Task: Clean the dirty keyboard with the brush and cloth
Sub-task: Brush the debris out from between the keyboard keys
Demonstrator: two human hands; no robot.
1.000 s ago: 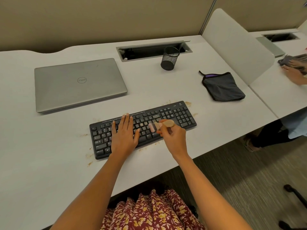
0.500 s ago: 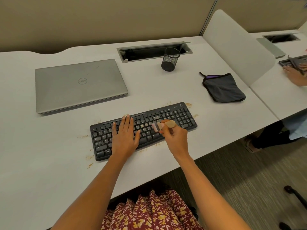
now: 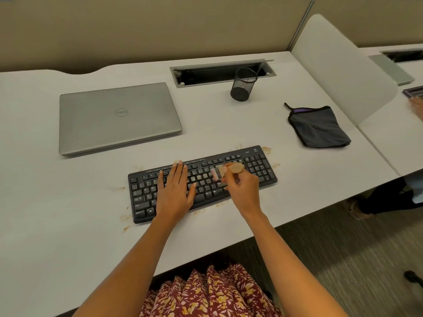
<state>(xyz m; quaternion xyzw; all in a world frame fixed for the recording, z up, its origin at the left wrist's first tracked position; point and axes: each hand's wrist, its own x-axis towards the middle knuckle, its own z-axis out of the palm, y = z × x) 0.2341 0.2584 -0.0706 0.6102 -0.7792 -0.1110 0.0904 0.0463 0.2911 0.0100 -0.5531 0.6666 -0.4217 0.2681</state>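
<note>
A black keyboard (image 3: 256, 165) lies near the front edge of the white desk (image 3: 229, 124), with brown crumbs scattered around it. My left hand (image 3: 176, 191) rests flat on the left-middle keys, fingers straight. My right hand (image 3: 242, 191) grips a small wooden-handled brush (image 3: 231, 168) whose pale bristles touch the keys right of centre. A dark grey cloth (image 3: 318, 129) with a purple edge lies on the desk to the back right of the keyboard, apart from both hands.
A shut silver laptop (image 3: 116, 115) sits at the back left. A black mesh pen cup (image 3: 243, 84) stands by the open cable tray (image 3: 219, 73). A white divider (image 3: 338, 65) bounds the desk's right side; another person's hand (image 3: 417, 106) shows beyond it.
The brush in my right hand has shifted slightly right along the keys. My left hand has stayed flat on the keyboard.
</note>
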